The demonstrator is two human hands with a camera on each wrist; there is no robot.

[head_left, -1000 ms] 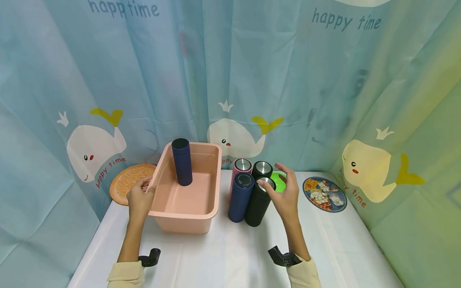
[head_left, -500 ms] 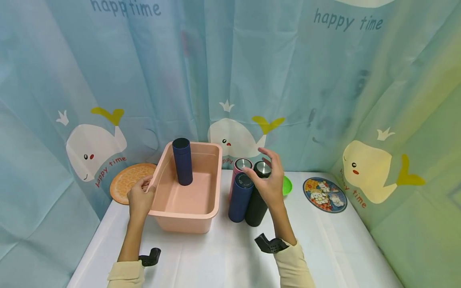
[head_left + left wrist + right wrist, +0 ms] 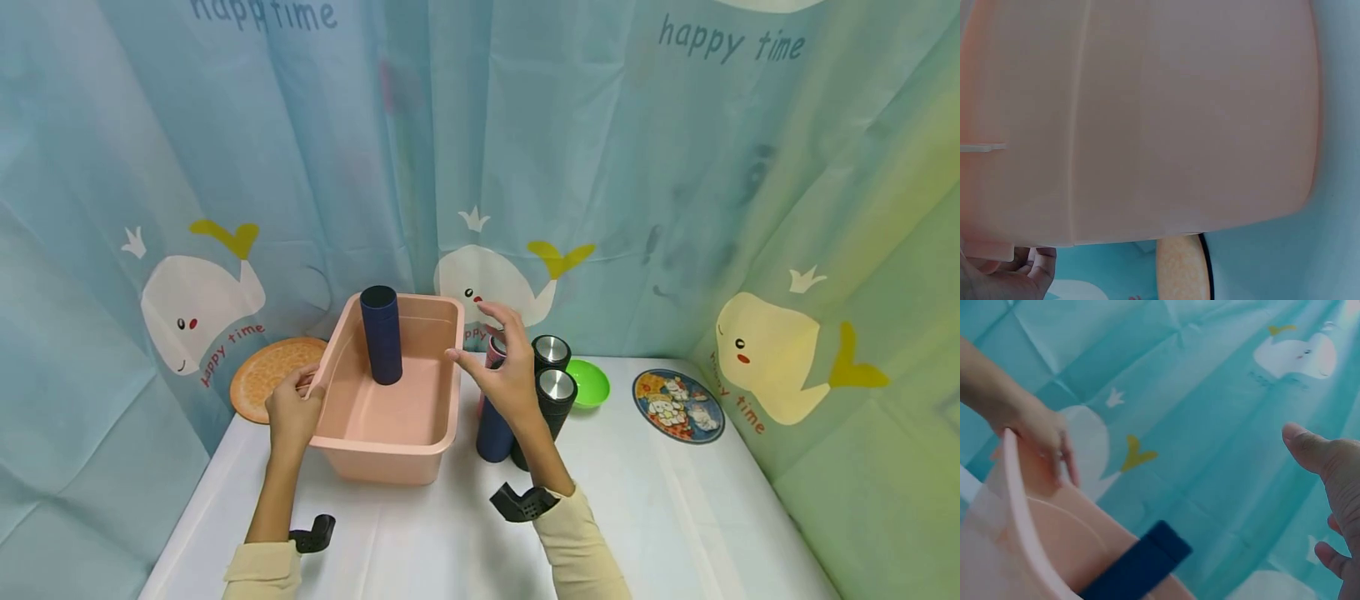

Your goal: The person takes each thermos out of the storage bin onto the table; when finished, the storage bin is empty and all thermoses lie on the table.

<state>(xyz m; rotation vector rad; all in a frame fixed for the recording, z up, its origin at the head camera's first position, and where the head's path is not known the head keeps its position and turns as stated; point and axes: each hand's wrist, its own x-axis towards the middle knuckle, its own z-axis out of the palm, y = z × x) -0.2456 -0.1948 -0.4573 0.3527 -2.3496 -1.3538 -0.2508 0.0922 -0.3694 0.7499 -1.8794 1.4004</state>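
My left hand (image 3: 295, 408) grips the left rim of a pink plastic tub (image 3: 408, 417); in the left wrist view its curled fingers (image 3: 1041, 269) hook under that rim. Inside the tub a dark blue thermos bottle (image 3: 382, 337) stands upright. My right hand (image 3: 506, 371) is in the air by the tub's right rim, thumb and fingers spread apart, holding nothing. Behind and below it stand a second blue thermos (image 3: 493, 433), a pink one (image 3: 496, 346) mostly hidden, and two black thermoses (image 3: 557, 392) with silver lid tops.
A green bowl (image 3: 588, 385) sits behind the black thermoses. Farther right lies a round patterned mat (image 3: 678, 406); an orange round mat (image 3: 262, 379) is left of the tub. A whale-print curtain (image 3: 525, 167) closes off the back of the white table (image 3: 420, 542).
My right hand has moved left from over the black thermoses, past the blue one, to the tub's right rim, fingers still spread. The left hand stays on the tub.
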